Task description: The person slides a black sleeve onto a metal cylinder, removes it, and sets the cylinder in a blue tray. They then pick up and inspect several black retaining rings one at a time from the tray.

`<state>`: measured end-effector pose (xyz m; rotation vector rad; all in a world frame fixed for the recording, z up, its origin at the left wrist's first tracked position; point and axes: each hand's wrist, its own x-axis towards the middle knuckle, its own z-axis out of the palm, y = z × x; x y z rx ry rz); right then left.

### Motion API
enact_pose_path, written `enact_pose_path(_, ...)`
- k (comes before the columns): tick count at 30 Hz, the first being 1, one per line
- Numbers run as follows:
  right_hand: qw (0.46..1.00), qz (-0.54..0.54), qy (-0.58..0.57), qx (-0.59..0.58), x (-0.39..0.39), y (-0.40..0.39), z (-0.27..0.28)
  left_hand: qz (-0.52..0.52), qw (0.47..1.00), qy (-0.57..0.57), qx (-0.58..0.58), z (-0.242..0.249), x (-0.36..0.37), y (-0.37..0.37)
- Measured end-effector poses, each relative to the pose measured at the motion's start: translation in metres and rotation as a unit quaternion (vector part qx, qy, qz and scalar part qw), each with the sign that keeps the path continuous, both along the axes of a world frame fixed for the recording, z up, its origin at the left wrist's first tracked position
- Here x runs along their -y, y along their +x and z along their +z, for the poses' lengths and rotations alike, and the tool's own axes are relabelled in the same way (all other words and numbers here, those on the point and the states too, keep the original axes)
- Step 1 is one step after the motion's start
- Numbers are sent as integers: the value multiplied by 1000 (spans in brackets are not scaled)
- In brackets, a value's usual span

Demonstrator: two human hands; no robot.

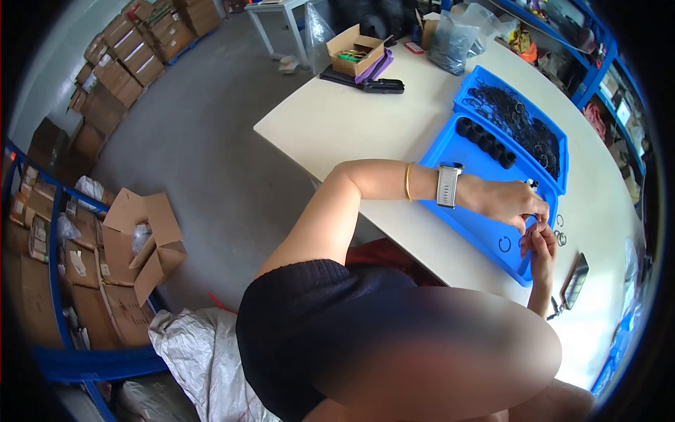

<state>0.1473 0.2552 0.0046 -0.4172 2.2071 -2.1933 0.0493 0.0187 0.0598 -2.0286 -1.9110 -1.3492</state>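
Note:
My left hand (pixel 517 202), with a watch on its wrist, reaches over a blue tray (pixel 450 204). My right hand (pixel 541 245) meets it at the tray's near right side, the fingertips of both pinched together. What they hold is too small and covered to make out. Just beyond my left fingers shows a small black and white piece (pixel 533 185). A dark open ring (pixel 505 245) lies on the tray floor by my hands. Several black cylinders (pixel 485 141) stand in a row along the tray's far side.
A second blue tray (pixel 472 79) behind holds a heap of black rings. Several loose rings (pixel 560 238) and a phone-like black device (pixel 575 281) lie on the white table (pixel 316 126). Farther off are an open cardboard box (pixel 355 65) and a plastic bag (pixel 450 46).

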Motion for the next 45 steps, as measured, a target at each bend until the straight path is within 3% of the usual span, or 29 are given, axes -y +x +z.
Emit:
enact_pose_path(6,999,18,13,29,3,1,20,6,997,38,-61,7,8,0)
enact_pose_path(9,943,-10,329,48,4,-5,30,38,997,37,-60,12,18,1)
enact_pose_path(10,943,-11,330,48,5,-4,26,42,998,20,-34,15,23,1)
enact_pose_path(12,880,-22,473,50,12,0,24,41,999,13,-23,15,30,-1)
enact_pose_path(14,873,-40,481,70,17,1,20,47,999,8,-20,15,36,-2)
enact_pose_path(16,863,-31,504,17,11,-1,10,51,998,10,-20,12,40,-4)
enact_pose_path(22,869,-45,481,105,13,-5,11,70,997,33,-23,12,50,-16)
enact_pose_path(24,858,-21,512,-15,-6,-10,-11,91,996,-23,-1,25,59,-19)
enact_pose_path(29,856,8,514,-55,6,-9,-1,71,996,18,54,31,57,-39)
enact_pose_path(32,889,23,457,-11,16,-6,2,58,985,-33,158,36,56,-40)
enact_pose_path(34,907,19,420,7,15,-7,-1,7,989,-21,144,30,49,-55)
enact_pose_path(36,920,56,387,-32,10,-9,1,-8,998,23,57,37,42,-55)
enact_pose_path(38,930,28,365,37,10,-11,11,-22,995,12,91,39,32,-56)
enact_pose_path(41,950,-23,307,54,3,-5,23,12,1000,15,-6,39,20,-62)
enact_pose_path(45,974,-79,210,-10,-4,-2,9,-8,1000,20,-11,26,11,-78)
